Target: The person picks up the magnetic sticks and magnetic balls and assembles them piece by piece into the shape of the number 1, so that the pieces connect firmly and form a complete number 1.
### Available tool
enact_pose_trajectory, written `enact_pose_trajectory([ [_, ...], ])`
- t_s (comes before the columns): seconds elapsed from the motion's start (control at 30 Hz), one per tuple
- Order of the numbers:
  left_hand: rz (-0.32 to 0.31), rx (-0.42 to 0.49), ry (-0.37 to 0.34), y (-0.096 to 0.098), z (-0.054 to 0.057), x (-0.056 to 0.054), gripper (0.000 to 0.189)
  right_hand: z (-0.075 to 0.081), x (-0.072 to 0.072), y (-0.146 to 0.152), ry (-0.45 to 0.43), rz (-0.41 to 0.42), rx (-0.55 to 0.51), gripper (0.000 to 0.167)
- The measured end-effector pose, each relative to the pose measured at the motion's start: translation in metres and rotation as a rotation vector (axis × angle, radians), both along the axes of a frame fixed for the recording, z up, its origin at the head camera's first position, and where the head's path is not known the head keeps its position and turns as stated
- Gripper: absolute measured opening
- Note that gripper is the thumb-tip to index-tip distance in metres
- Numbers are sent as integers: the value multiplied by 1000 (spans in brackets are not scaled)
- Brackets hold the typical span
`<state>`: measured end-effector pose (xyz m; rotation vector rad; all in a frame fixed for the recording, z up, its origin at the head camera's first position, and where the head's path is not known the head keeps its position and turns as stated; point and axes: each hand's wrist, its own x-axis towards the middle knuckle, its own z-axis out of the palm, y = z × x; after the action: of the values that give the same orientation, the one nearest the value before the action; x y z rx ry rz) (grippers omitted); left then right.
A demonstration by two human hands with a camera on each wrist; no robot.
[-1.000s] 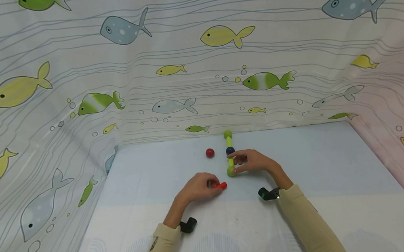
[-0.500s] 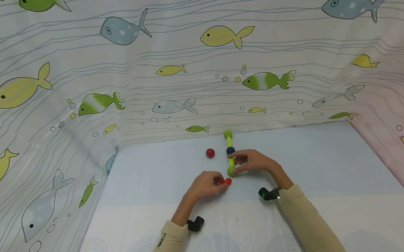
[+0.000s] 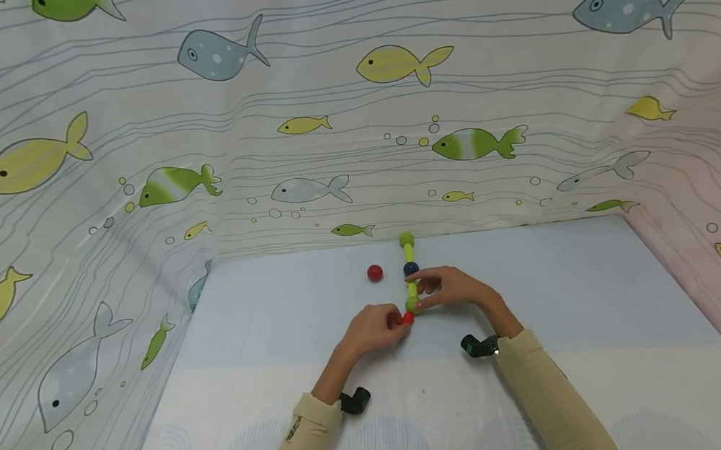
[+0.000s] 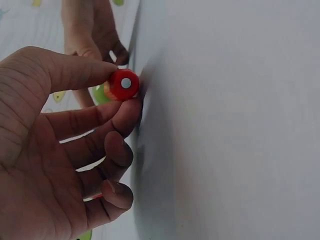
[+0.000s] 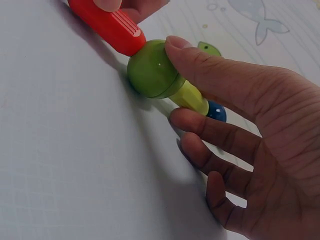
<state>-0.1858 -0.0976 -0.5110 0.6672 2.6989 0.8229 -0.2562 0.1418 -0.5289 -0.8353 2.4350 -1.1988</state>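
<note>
Between thumb and fingertips, my left hand pinches a short red rod. A round pale dot marks the rod's near end in the left wrist view. Its far end meets a green ball, the near end of a line of toy parts. Beyond that ball come a yellow-green rod, a dark blue ball, a second yellow-green rod and another green ball. My right hand holds this line from the right, thumb on the near green ball, fingers beside the nearer rod.
Left of the blue ball, a loose red ball lies on the pale table. Behind the table and along its sides hangs a fish-patterned cloth, close past the far green ball. A small black camera sits at each wrist.
My left hand has moved to the right with the red rod, turning it so that it lines up with and meets the near green ball. My right hand has stayed in place.
</note>
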Motion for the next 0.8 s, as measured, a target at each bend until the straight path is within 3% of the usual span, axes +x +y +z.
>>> enact_pose_trajectory([
  [0.6,47,70,-20,14,-4,5,20,0,0,-1,22,11,4,59],
  [0.8,79,113,-64,19,-4,7,21,0,2,-2,15,10,7,59],
])
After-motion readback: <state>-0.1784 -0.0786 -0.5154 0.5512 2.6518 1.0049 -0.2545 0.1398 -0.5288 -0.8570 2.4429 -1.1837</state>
